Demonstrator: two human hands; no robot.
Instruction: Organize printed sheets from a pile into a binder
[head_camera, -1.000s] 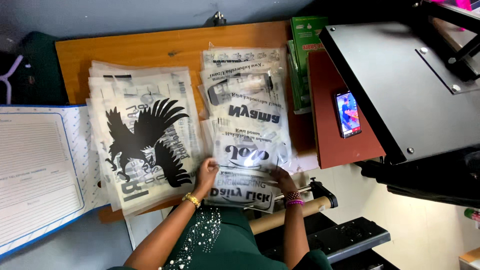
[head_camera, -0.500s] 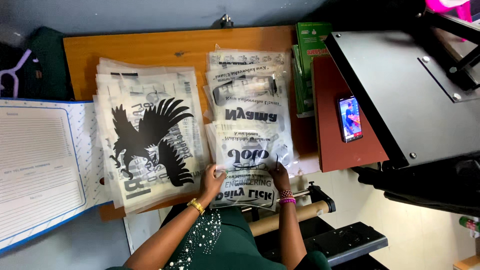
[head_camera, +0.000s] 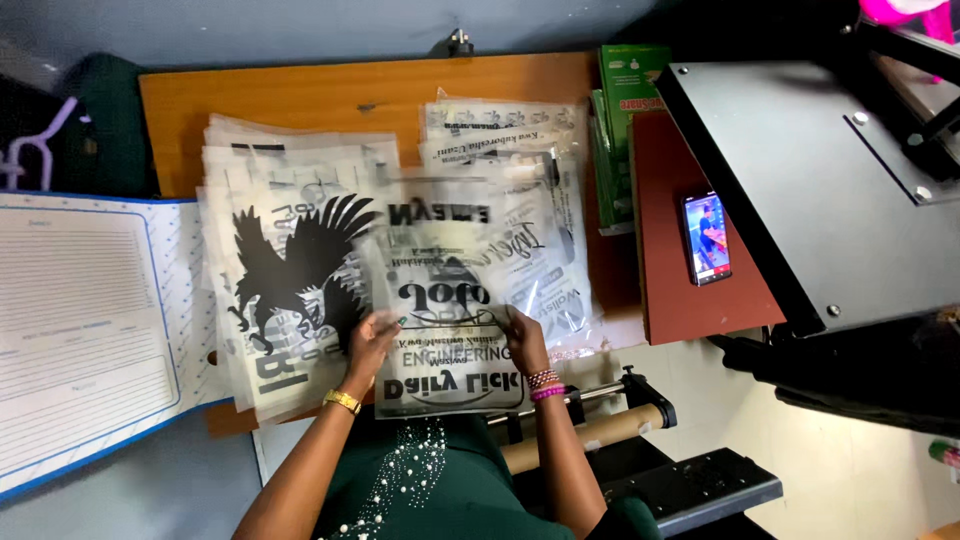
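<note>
Two hands lifting one clear printed sheet (head_camera: 447, 300), left hand (head_camera: 368, 343) and right hand (head_camera: 523, 338) each in a grip on its edge, eagle sheet pile (head_camera: 285, 275) beside, wooden table (head_camera: 330, 95).

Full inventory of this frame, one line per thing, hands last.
clear printed film sheet: one, black lettering, lifted over the two stacks, held by both hands
left stack of transfer films: many, black eagle print on top, on the table
right stack of transfer films: many, black lettering, on the table
orange wooden table: one, under the stacks
blue-edged open folder: one, far left
green boxes: a few, standing right of the stacks
dark red pad: one, under the phone
smartphone: one, screen lit
black heat press: one, right side
cardboard roll: one, brown, below the table edge
left hand: gold bracelet, grips the sheet's left edge
right hand: pink bead bracelets, grips the right edge
</note>
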